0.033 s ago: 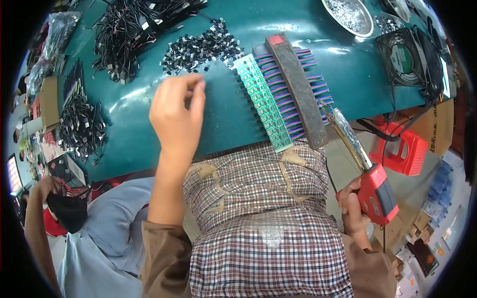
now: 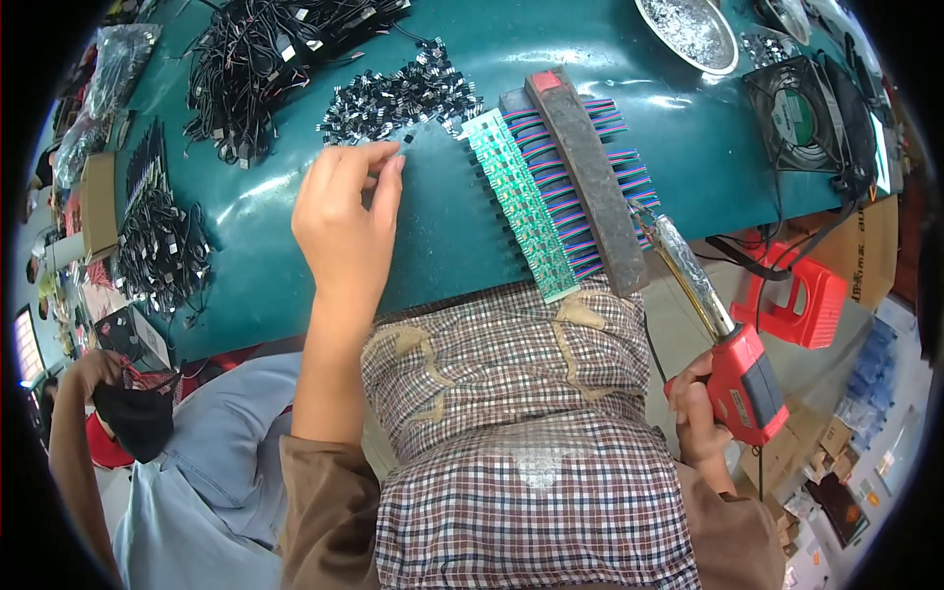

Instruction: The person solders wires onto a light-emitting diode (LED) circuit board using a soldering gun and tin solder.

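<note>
My left hand [image 2: 341, 211] hovers over the green table with curled fingers. Its thumb and forefinger tips are slightly apart, with nothing visible between them. Just beyond them lies a small black connector [image 2: 408, 139], beside a heap of similar black connectors [image 2: 393, 98]. At the right, my right hand [image 2: 698, 418] grips a red soldering gun [image 2: 747, 388] by its handle. The gun's tip points at coloured wires [image 2: 634, 167] sticking out from under a dark metal bar [image 2: 590, 182]. Left of the bar, a green circuit board panel [image 2: 521, 202] has black connectors along its left edge.
Bundles of black cables [image 2: 256, 69] lie at the back left, with another cable bundle [image 2: 162, 246] nearer. A metal bowl [image 2: 728, 64] and a black fan [image 2: 801, 113] stand back right. A red stand [image 2: 811, 305] is below the table edge. Another person [image 2: 216, 472] sits at left.
My left hand has shifted slightly left and up, its fingertips closer to the small black connector. The right hand and soldering gun stay almost in place.
</note>
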A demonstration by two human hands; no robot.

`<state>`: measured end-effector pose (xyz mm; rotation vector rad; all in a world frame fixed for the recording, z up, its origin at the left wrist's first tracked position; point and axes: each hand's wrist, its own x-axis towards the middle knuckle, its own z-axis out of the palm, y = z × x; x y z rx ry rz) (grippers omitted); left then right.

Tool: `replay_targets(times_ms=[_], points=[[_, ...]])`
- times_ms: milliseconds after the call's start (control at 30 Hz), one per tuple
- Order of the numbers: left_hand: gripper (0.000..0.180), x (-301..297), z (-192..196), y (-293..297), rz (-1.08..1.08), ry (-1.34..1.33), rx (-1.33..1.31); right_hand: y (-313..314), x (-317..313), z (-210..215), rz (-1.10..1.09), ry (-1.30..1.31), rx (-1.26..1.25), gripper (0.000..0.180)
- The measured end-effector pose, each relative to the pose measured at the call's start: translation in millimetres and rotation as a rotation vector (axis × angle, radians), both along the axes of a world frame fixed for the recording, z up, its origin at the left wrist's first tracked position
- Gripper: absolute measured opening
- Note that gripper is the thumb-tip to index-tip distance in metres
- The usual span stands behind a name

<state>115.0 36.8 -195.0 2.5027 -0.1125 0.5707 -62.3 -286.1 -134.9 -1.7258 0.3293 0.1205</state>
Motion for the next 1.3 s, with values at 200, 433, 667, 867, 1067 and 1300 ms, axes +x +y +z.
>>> replay_targets(times_ms=[200, 433, 667, 867, 1067, 1300], points=[[0.009, 19, -12, 2, -0.047, -0.091, 0.103, -2, -2, 0, 0.065, -0.010, -0.057, 0.024], [0.005, 12, -3, -6, 0.044, 0.010, -0.123, 1, 2, 13, -0.018, 0.140, 0.023, 0.015], [0.011, -57, 12, -37, -0.272, 0.145, -0.387, -19, -13, 6, 0.194, 0.174, -0.189, 0.011], [0.015, -83, 1, -57, -0.299, 0.206, -0.546, -24, -25, -6, 0.327, -0.043, -0.325, 0.023], [0.014, -85, -3, -63, -0.295, 0.197, -0.550, -19, -19, -5, 0.380, -0.097, -0.251, 0.024], [0.014, -85, -8, -68, -0.307, 0.180, -0.496, -9, -5, 2, 0.461, -0.159, -0.350, 0.027]])
